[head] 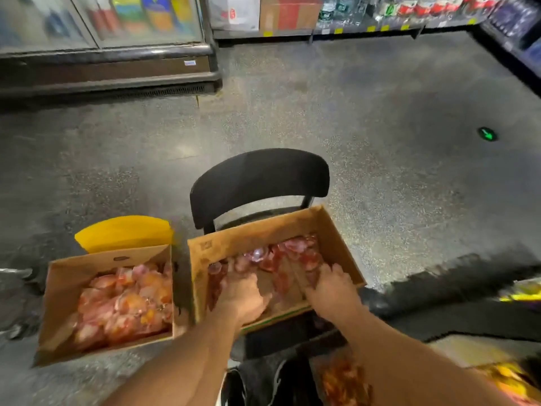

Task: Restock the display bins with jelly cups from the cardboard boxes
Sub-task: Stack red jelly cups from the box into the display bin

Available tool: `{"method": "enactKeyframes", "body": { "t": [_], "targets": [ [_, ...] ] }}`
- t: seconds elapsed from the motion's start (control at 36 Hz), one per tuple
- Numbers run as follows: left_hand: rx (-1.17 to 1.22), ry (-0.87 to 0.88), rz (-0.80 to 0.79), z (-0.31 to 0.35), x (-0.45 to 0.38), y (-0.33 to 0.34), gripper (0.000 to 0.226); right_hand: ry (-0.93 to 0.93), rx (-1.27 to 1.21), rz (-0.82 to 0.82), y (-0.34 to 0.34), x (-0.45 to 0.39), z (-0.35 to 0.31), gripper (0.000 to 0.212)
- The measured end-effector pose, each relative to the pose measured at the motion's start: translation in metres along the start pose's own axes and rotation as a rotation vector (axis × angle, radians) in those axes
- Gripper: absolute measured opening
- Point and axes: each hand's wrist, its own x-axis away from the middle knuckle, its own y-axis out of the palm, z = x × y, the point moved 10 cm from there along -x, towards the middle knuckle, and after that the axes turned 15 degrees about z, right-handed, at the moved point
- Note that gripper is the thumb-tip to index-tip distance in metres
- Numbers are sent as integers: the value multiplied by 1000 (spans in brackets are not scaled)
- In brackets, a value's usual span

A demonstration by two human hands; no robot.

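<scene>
Forearms reach out below me, both of mine bare, crossing the bottom of the view toward an open cardboard box that sits on the seat of a black chair. My left hand is plunged into the red jelly cups at the box's near left side, fingers curled down among them, though the blur keeps me from telling whether they actually grip a cup. My right hand lies near the box's right wall, fingers spread and pressing down onto the cups. The red cups are heaped mostly toward the far half of this box, with bare cardboard showing between my hands. Just beside it on the left, a second cardboard box stands on the floor, filled with orange and pink jelly cups. Behind that box stands something yellow with a curved top. Beyond the chair stretches the speckled grey floor, with a small green arrow mark to the right. At the far left stands a glass-door cooler, and stocked shelves run along the back.
</scene>
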Motion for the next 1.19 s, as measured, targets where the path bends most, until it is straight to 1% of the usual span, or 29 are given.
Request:
{"method": "enactKeyframes", "body": {
  "t": [0.06,0.08,0.19,0.28,0.31,0.36,0.39,0.42,0.47,0.53,0.61,0.67,0.72,0.78,0.81,0.86,0.92,0.97,1.03,1.11,1.14,1.19],
  "targets": [
    [-3,-10,-26,11,-25,22,62,-10,28,-9,16,-34,9,50],
    [33,-13,-44,18,-38,36,60,-8,35,-26,26,-50,14,48],
    [141,-62,-70,35,-89,90,76,28,43,-130,70,-97,27,49],
    [124,-130,-206,42,-105,134,73,71,43,-209,105,-116,34,51],
    [115,-150,-234,44,-108,148,79,77,58,-230,114,-120,36,53],
    [95,-190,-212,45,-118,165,105,64,93,-245,129,-129,37,58],
    [90,-206,-186,44,-122,168,112,53,99,-239,134,-134,37,59],
    [93,-208,-164,44,-129,171,110,46,105,-227,139,-140,37,60],
    [108,-194,-171,43,-136,171,95,46,104,-193,146,-152,36,65],
    [106,-143,-167,42,-140,169,83,76,71,-135,150,-160,36,70],
    [97,-95,-195,39,-141,169,76,90,44,-45,152,-164,31,69],
    [63,-43,-205,39,-140,166,81,68,60,14,151,-166,31,66],
    [44,-1,-208,37,-138,164,92,37,99,45,150,-170,36,64],
    [39,16,-211,33,-135,162,98,14,160,25,149,-175,40,51],
    [41,3,-205,29,-135,162,97,23,168,-2,150,-177,41,43],
    [75,-55,-188,19,-132,161,95,58,130,-47,153,-178,41,37],
    [90,-87,-196,13,-128,167,105,70,83,-57,155,-179,38,35],
    [96,-134,-238,9,-122,174,114,74,28,-62,156,-178,34,33],
    [129,-198,-242,6,-120,177,110,77,-1,-59,156,-176,31,37],
    [222,-268,-161,5,-125,169,90,3,58,-53,160,-172,23,49],
    [249,-280,-134,4,-128,169,85,-14,81,-54,162,-171,22,50],
    [297,-264,-98,4,-133,170,73,-16,88,-53,162,-170,21,44]
  ]
}}
